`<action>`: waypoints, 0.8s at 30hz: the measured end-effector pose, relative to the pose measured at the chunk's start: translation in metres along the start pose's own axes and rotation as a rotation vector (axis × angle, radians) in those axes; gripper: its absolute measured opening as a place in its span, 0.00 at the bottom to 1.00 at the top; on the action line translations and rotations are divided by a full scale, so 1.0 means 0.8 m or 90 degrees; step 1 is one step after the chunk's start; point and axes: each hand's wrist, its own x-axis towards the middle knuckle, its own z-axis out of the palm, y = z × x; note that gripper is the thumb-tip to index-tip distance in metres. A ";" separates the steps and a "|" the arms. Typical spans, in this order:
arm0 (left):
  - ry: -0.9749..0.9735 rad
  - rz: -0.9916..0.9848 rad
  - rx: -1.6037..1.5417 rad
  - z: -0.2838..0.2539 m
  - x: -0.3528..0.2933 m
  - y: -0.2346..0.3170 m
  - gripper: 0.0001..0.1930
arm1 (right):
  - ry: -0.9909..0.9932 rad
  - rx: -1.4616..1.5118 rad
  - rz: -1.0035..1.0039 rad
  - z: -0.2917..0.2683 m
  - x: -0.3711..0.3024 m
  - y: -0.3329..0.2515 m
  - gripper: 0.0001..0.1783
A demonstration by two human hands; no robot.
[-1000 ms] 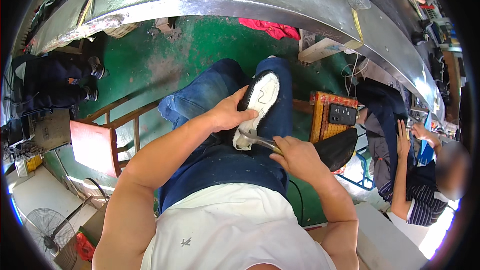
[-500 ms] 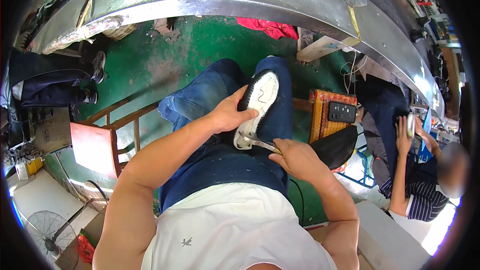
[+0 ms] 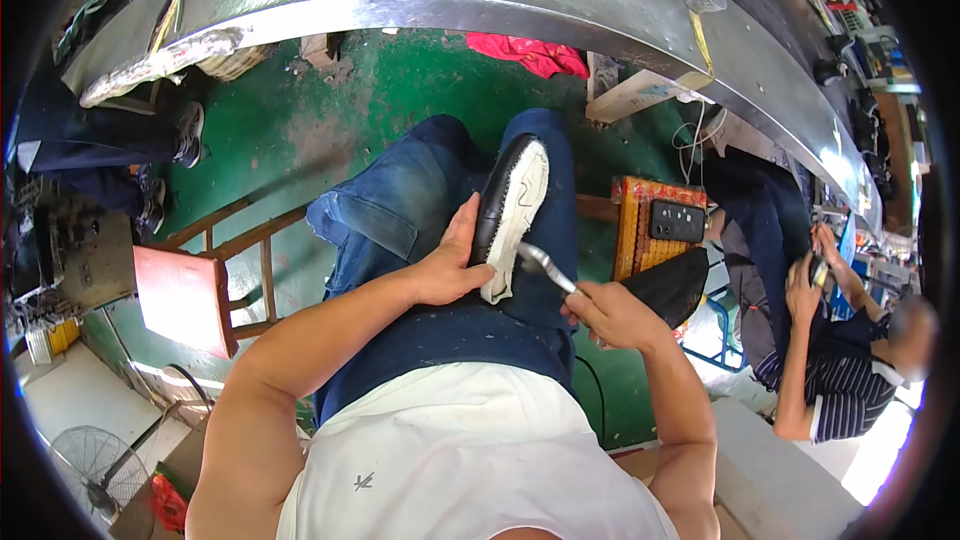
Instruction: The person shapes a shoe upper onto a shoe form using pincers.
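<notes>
A black shoe upper [image 3: 490, 225] lies bottom up along my right thigh, toe pointing away. Its white underside [image 3: 520, 210] faces me, with a dark curved line near the toe. My left hand [image 3: 448, 265] grips it around the heel end, fingers along the black left side and thumb at the heel edge. In my right hand [image 3: 615, 315] is a shiny metal pincers-like tool [image 3: 552, 270]. The tool's blurred head is just right of the shoe's edge; whether they touch I cannot tell.
A metal-edged workbench [image 3: 400, 15] spans the far side. Left stands a wooden chair [image 3: 185, 300]; right, a beaded seat [image 3: 632, 230] carries a phone [image 3: 678, 221]. A co-worker [image 3: 850, 395] sits at right, handling something. Another person's legs [image 3: 110, 145] show at left.
My right hand has drawn the tool off the heel, to the right. The shoe has tipped, showing more of its black left side, and my left hand has slid toward the heel.
</notes>
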 end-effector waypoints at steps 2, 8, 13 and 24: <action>0.043 0.002 0.133 0.003 0.001 0.003 0.57 | 0.210 -0.031 -0.145 0.012 -0.009 -0.016 0.22; 0.044 -0.020 0.133 -0.003 0.005 0.004 0.59 | 0.282 -0.256 -0.211 0.051 0.057 0.012 0.18; 0.118 -0.026 -0.031 -0.016 0.030 0.019 0.48 | 0.287 0.072 -0.229 0.058 0.058 0.061 0.23; 0.039 0.186 -0.822 -0.081 0.026 0.166 0.33 | 0.281 0.387 -0.211 0.072 0.083 0.109 0.29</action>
